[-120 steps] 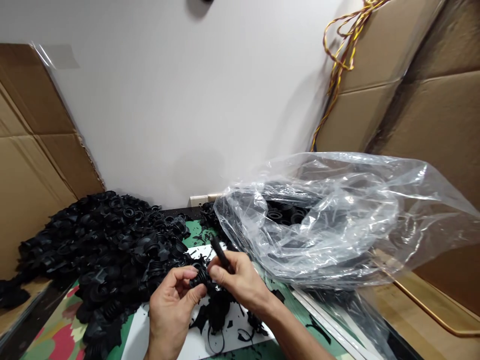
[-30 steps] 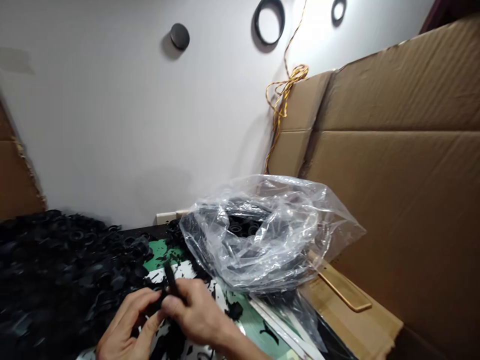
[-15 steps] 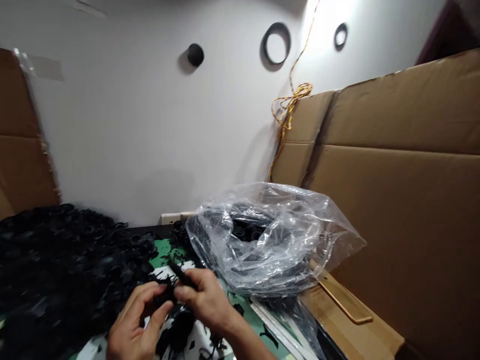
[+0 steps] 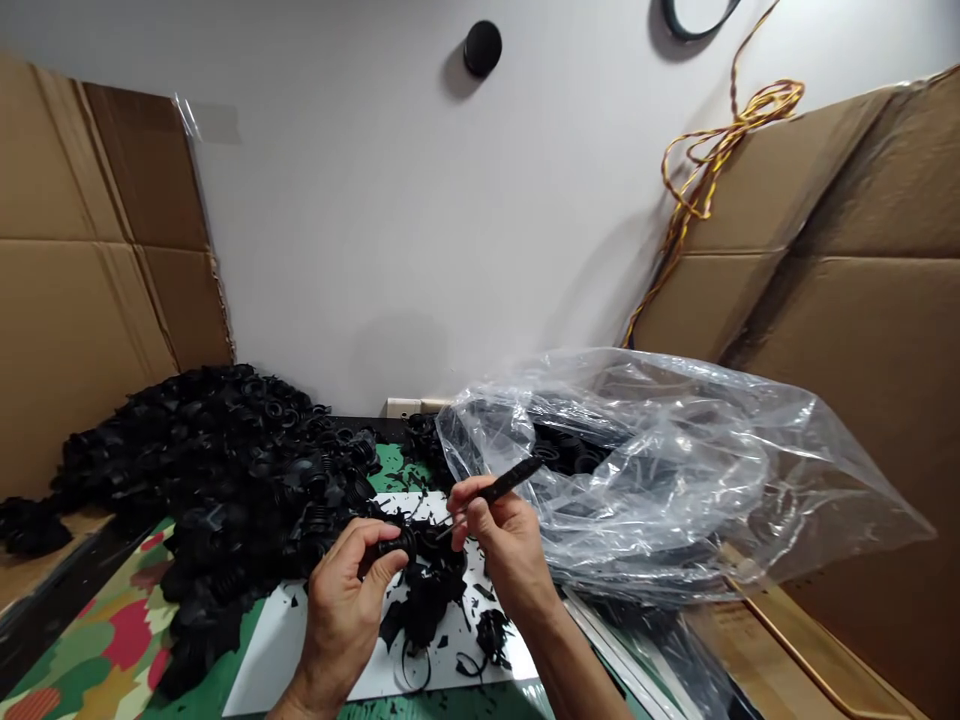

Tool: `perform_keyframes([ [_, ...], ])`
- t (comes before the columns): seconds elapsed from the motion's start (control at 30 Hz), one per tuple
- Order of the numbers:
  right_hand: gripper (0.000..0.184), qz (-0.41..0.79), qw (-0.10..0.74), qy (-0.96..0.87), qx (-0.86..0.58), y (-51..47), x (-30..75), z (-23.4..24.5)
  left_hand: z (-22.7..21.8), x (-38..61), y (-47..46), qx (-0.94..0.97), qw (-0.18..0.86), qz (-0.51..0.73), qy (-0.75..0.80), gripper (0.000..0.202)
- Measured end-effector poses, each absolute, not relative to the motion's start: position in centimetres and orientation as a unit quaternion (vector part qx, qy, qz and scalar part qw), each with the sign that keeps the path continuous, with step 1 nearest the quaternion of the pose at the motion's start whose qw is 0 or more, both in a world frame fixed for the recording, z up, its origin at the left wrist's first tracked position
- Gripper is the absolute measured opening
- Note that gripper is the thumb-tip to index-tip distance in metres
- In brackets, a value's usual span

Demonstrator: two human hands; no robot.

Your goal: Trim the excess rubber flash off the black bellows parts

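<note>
My left hand (image 4: 346,598) pinches a small black ribbed rubber part (image 4: 398,541) between thumb and fingers, low in the middle of the view. My right hand (image 4: 498,540) grips a thin black tool (image 4: 501,486) like a pen, its tip down at the part and its handle pointing up to the right. Both hands hover over a white sheet (image 4: 300,640) strewn with black rubber trimmings (image 4: 431,600).
A big heap of black rubber parts (image 4: 217,470) fills the left. At the right lies a clear plastic bag (image 4: 675,470) with more black parts inside. Cardboard (image 4: 825,300) lines both sides. A yellow-red cord (image 4: 705,160) hangs on the white wall. The table has a green patterned cover (image 4: 105,640).
The view has swung left and down. The tool's handle now points up to the right instead of up to the left. Both hands still hold the part and the tool.
</note>
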State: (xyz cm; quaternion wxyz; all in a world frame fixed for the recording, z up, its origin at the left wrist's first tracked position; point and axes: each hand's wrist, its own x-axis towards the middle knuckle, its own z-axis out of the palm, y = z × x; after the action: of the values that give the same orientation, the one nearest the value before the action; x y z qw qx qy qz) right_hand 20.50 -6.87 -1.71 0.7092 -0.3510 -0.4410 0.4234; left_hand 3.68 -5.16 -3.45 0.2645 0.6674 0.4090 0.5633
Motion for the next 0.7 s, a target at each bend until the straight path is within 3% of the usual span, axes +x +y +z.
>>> perform_keyframes([
  [0.17, 0.024, 0.386, 0.701, -0.521, -0.296, -7.4, 19.9, -1.5, -3.7, 3.6, -5.0, 0.683, 0.252, 0.559, 0.397, 0.008],
  [0.7, 0.015, 0.38, 0.678, -0.528, -0.342, -7.8, 18.9, -1.7, -3.9, 3.7, -5.0, 0.713, 0.226, 0.547, 0.376, 0.005],
])
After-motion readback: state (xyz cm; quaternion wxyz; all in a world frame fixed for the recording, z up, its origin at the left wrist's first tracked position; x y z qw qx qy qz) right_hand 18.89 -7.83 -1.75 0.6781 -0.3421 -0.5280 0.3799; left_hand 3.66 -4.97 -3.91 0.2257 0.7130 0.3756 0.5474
